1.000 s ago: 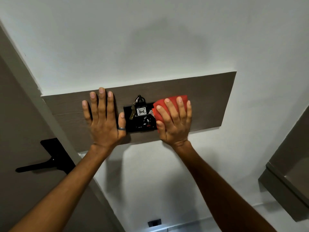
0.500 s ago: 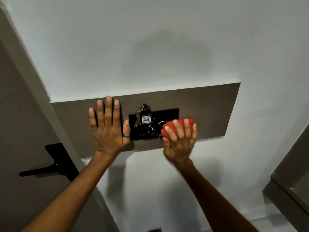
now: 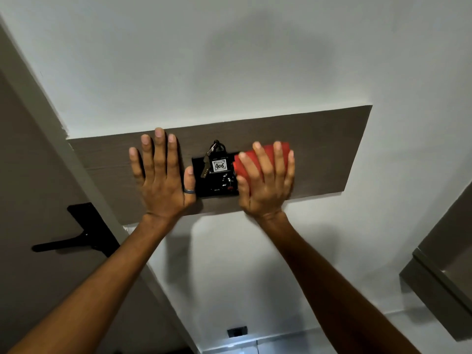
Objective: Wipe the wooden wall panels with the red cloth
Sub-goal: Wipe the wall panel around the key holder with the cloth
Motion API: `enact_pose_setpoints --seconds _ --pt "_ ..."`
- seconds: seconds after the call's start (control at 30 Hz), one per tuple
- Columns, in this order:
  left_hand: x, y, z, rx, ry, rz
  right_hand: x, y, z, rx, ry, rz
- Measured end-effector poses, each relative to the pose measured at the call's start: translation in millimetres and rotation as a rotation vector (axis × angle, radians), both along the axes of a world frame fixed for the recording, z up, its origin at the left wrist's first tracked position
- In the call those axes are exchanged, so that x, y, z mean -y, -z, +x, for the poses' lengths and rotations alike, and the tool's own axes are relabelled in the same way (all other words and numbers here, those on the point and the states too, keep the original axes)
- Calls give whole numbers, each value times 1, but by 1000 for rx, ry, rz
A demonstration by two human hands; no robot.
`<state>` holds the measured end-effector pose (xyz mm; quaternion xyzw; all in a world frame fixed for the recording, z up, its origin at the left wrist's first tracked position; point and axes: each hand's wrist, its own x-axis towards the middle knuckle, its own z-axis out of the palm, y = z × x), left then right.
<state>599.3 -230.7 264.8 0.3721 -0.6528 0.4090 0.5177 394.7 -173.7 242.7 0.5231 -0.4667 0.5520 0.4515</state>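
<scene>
Wooden wall panel (image 3: 319, 154) — dark grey-brown, long horizontal strip, lengthwise grain. Red cloth (image 3: 269, 153) — flat against panel, right of centre, mostly covered by right hand (image 3: 265, 185) pressing it.

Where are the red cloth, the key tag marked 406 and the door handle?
red cloth (image 3: 268, 151), head view, upper part.
key tag (image 3: 219, 166), head view, white label.
door handle (image 3: 58, 244), head view, lever middle.

Two hands (image 3: 163, 182) (image 3: 268, 190), one red cloth (image 3: 267, 152), one panel (image 3: 327, 154)
</scene>
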Motion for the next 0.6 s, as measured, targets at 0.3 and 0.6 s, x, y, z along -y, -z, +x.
enact_pose_setpoints --seconds 0.3,0.6 --pt "-2 -4 9 68 32 18 -7 33 -26 -184 74 55" --pt "-1 -9 23 143 24 16 -18 16 47 -137 -91 47"
